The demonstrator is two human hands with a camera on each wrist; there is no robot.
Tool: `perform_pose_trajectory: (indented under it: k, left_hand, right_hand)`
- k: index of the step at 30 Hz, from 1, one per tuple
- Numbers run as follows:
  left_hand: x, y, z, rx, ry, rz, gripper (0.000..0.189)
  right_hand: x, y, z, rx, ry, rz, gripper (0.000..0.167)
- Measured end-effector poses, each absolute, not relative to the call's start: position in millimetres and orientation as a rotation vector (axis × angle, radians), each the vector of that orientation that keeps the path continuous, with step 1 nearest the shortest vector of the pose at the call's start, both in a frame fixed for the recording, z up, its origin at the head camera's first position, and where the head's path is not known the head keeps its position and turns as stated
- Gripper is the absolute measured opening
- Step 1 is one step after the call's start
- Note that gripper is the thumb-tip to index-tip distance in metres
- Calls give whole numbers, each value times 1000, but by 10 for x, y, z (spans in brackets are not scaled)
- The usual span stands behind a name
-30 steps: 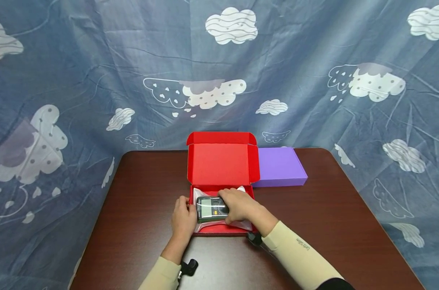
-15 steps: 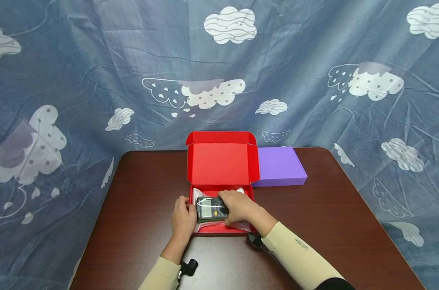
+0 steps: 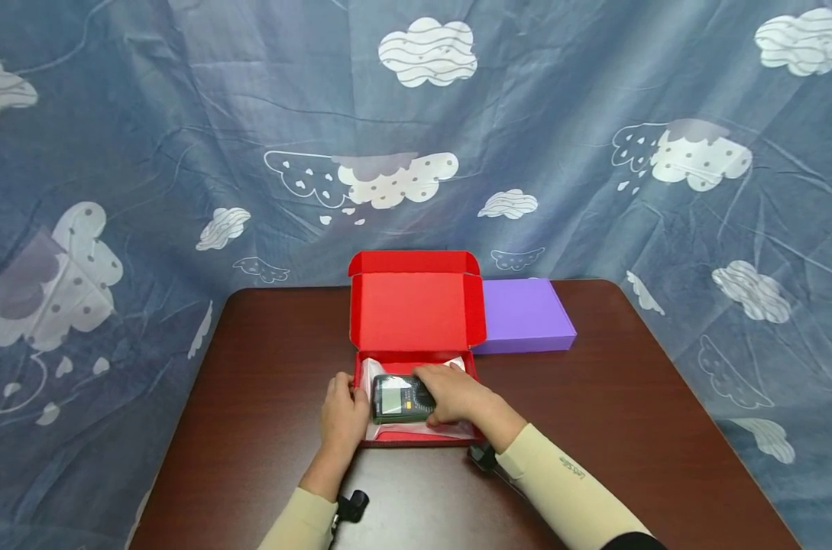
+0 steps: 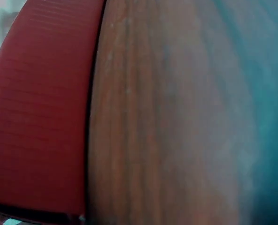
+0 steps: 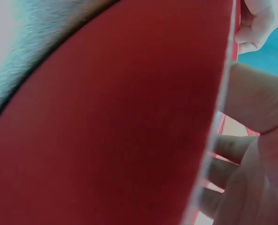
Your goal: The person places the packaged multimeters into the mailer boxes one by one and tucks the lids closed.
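Note:
A dark multimeter (image 3: pixel 396 409) with a grey screen lies in an open red box (image 3: pixel 419 313) in the head view. My right hand (image 3: pixel 453 393) grips the meter's right end, covering part of its dial. At the box's left wall, my left hand (image 3: pixel 344 412) holds the edge, thumb on the rim. White wrapping (image 3: pixel 372 370) lies under and around the meter. The right wrist view shows the box's red front wall (image 5: pixel 111 122) with right-hand fingers (image 5: pixel 223 171) curled behind it. Only the box's red wall (image 4: pixel 40 108) and the tabletop fill the left wrist view.
A closed purple box (image 3: pixel 526 313) stands behind and right of the red box, partly covered by its raised lid. Both are on a dark brown table (image 3: pixel 271 367). A blue cloud-patterned cloth (image 3: pixel 305 76) hangs behind the table.
The multimeter and my right hand have shifted slightly right relative to the red box, and more of the dial shows. My left hand keeps its place. The head view has shifted a little.

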State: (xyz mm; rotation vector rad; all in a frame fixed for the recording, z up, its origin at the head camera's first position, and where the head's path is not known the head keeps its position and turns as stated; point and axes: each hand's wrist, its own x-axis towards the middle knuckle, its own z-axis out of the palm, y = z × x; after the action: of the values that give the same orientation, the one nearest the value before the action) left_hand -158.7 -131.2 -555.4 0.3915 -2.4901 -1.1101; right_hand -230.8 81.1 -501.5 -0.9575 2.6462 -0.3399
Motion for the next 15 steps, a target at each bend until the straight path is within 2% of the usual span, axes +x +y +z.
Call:
perform_pose_trajectory:
  k: [6,9,11,15]
  left_hand:
    - [-1557,-1352,-5487,359,-2533,-1076,21]
    - [-1547,-1386,-5420,366,-2587,-1067,25]
    - [-1548,-1421,-5347,375,-2612,-1062,28]
    - [-1621,-1522,-5154,390,-2633,-1036,34]
  right_hand:
    - [-2261,885,-5015,-940,2624,-377,96]
    - [-2238,946,-4999,-951,2641,-436,98]
    - [-2238,995,-4960,-979,2700,-502,92]
    - [-2308,1113,-4839,-1038,2980,-710,65]
